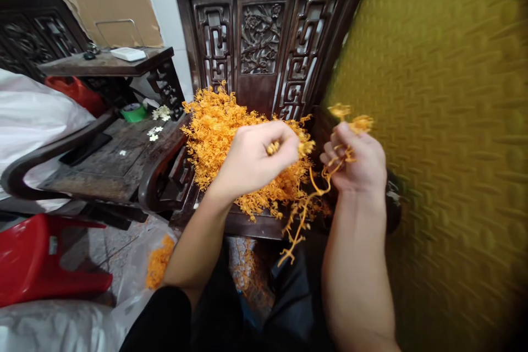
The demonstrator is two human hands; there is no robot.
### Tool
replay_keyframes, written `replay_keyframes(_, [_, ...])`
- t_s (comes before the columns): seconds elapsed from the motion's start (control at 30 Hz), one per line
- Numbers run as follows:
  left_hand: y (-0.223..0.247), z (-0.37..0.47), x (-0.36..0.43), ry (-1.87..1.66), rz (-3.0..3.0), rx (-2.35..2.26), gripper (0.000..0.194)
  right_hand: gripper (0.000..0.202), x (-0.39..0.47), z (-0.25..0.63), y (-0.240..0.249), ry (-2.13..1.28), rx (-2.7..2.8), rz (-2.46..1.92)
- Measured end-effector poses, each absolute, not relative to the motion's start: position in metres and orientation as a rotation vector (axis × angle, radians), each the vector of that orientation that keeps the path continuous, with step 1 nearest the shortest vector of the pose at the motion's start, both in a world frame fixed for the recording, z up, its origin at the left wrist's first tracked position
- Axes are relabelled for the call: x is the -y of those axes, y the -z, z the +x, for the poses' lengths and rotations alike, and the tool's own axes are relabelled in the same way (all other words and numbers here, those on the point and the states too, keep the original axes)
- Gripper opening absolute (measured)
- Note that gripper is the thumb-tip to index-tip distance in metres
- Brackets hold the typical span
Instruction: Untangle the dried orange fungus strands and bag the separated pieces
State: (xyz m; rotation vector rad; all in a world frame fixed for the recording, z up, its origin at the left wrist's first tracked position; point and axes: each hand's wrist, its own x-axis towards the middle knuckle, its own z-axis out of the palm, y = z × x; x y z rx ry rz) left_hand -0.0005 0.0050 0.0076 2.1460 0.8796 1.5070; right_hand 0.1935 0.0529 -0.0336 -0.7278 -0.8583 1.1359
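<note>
Closed fingers of my left hand (264, 157) hold small yellow-orange plastic pieces, some poking out of the fist, in front of a large heap of orange plastic sprigs (216, 132). My right hand (357, 157), to the right of the heap, is shut on an orange branched plastic stem (304, 212). The stem's long end dangles down to the left, over the chair's front edge. Yellow-orange tips (361, 122) stick out above my right thumb. The heap rests on the seat of a dark carved wooden chair (258, 85).
At left stands a wooden side table (111, 60) with a white box (127, 54). Green tape (134, 113) and white pieces lie on a lower wooden surface. A red stool (45, 258) and a clear bag (136, 264) with orange pieces are at lower left. A textured yellow-green surface (445, 121) rises close at right.
</note>
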Motion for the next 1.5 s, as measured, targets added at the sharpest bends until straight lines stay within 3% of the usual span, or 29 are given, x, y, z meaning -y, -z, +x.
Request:
replay_keyframes(0.17, [0.01, 0.001, -0.033, -1.447, 1.719, -0.92, 0.019, 0.029, -0.025, 0.176, 0.032, -1.341, 1.304, -0.609])
replay_keyframes(0.27, [0.014, 0.007, -0.039, -1.335, 1.463, -0.79, 0.021, 0.033, -0.023, 0.163, 0.034, -1.33, 1.387, -0.643])
replay_keyframes(0.43, [0.014, 0.009, -0.038, -1.391, 1.454, -0.884, 0.055, 0.033, -0.027, 0.161, 0.032, -1.262, 1.415, -0.708])
replay_keyframes(0.67, [0.031, 0.018, -0.047, -1.629, 1.511, -1.112, 0.064, 0.057, -0.023, 0.148, 0.026, -1.242, 1.371, -0.788])
replay_keyframes(0.83, [0.019, -0.023, -0.064, -1.895, 1.365, -1.173, 0.067, 0.051, -0.013, 0.155, 0.018, -1.343, 1.363, -0.759])
replay_keyframes(1.03, [0.001, -0.041, -0.048, -1.76, 1.475, -1.084, 0.049, 0.047, -0.008, 0.177, 0.015, -1.337, 1.506, -0.778])
replay_keyframes(1.17, [0.0, -0.018, -0.026, -1.565, 1.578, -0.995, 0.029, 0.055, -0.01, 0.175, 0.016, -1.326, 1.653, -0.829])
replay_keyframes(1.33, [-0.007, -0.018, -0.011, -1.537, 1.845, -1.004, 0.029, 0.063, -0.009, 0.173, 0.015, -1.267, 1.715, -0.867])
replay_keyframes(1.5, [-0.017, -0.022, 0.0, -1.255, 2.237, -1.019, 0.024, 0.059, -0.011, 0.175, 0.017, -1.25, 1.738, -0.841])
